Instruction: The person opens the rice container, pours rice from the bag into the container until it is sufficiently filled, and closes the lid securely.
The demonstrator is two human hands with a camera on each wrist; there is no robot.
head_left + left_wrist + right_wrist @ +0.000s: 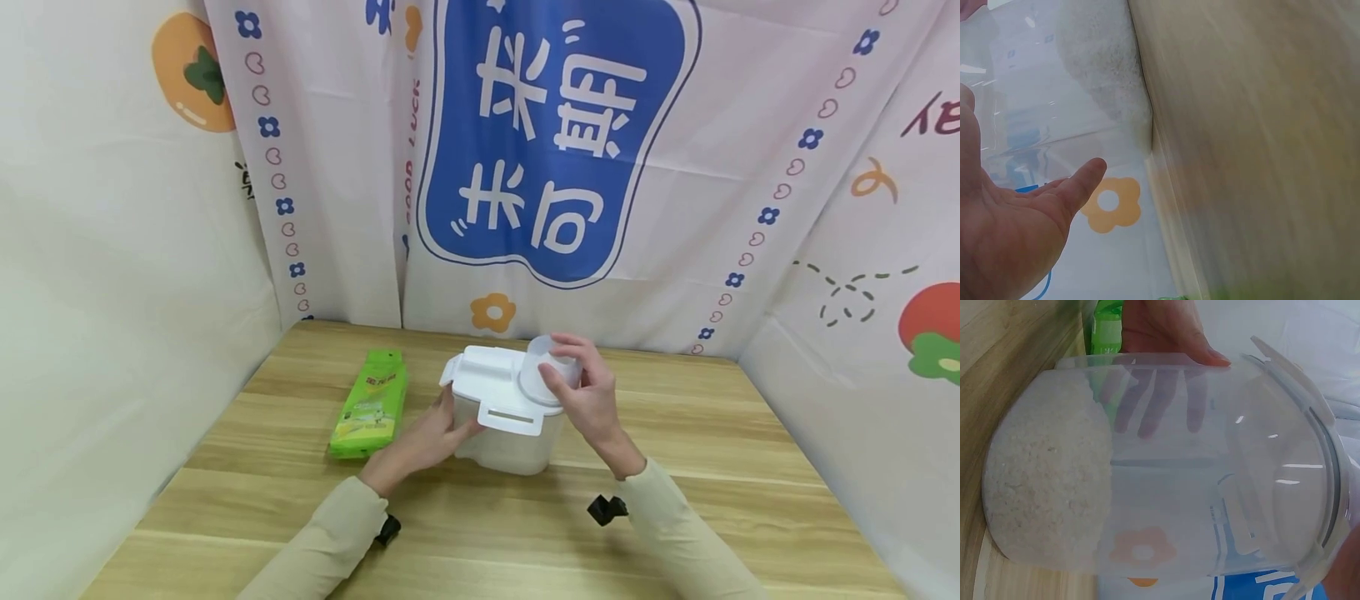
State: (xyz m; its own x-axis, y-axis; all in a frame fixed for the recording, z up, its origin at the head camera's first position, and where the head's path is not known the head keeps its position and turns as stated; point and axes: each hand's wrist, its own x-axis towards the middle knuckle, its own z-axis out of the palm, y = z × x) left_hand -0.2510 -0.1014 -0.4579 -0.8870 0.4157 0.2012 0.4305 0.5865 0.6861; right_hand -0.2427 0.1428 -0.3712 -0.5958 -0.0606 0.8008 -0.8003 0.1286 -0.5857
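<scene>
A clear plastic storage container (510, 448) with a white lid (483, 379) stands on the table. White grains that look like rice (1047, 475) fill its lower part, seen in the right wrist view. My left hand (429, 435) grips the container's left side, thumb toward the front and fingers spread along the far wall. Over the lid's right end, my right hand (591, 393) holds the round white cap (540, 379) between thumb and fingers. In the left wrist view, the left palm and thumb show beside the clear wall.
A green printed bag (370, 408) lies on the wooden table (675, 433), left of the container. Behind the table hangs a printed white cloth (337, 208) with a blue sign. White cloth walls also flank both sides.
</scene>
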